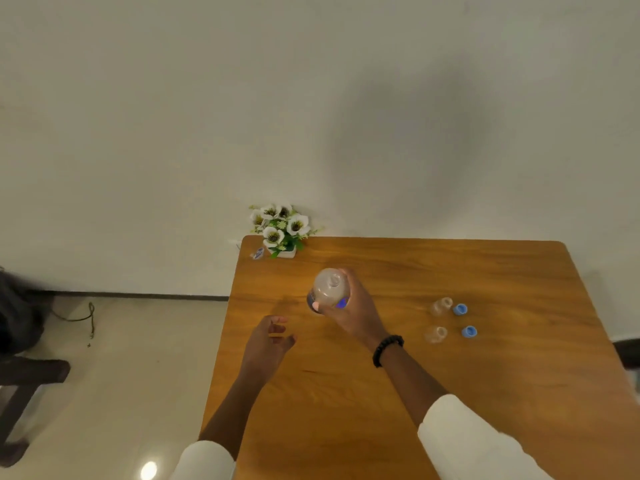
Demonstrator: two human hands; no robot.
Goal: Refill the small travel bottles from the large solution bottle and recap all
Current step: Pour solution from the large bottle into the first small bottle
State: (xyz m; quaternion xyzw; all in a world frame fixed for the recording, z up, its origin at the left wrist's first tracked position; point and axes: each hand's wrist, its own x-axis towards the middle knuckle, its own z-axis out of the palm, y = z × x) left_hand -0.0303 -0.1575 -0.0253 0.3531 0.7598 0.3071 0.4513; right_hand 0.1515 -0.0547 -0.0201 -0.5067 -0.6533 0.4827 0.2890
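My right hand (349,306) is clamped around the large solution bottle (329,288), upright, mouth facing up and, as far as I can tell, uncapped. My left hand (273,336) hovers just nearer me and to the bottle's left, fingers loosely apart, holding nothing. To the bottle's right, well apart from it, stand the two small travel bottles (439,320), clear and open, each with its blue cap (460,309) just beside it on the bench (502,271); the second cap (469,331) sits by the nearer bottle. Risks as I judge them: the travel bottles look light, narrow-mouthed and nearly invisible against the wood, so a fast tilt could overshoot or knock one over; carrying the open bottle across could slosh. Beyond the bottle, at the bench's far corner, a flower pot (282,230). The bottle's dark-and-blue label is too blurred to read; no legible writing anywhere.
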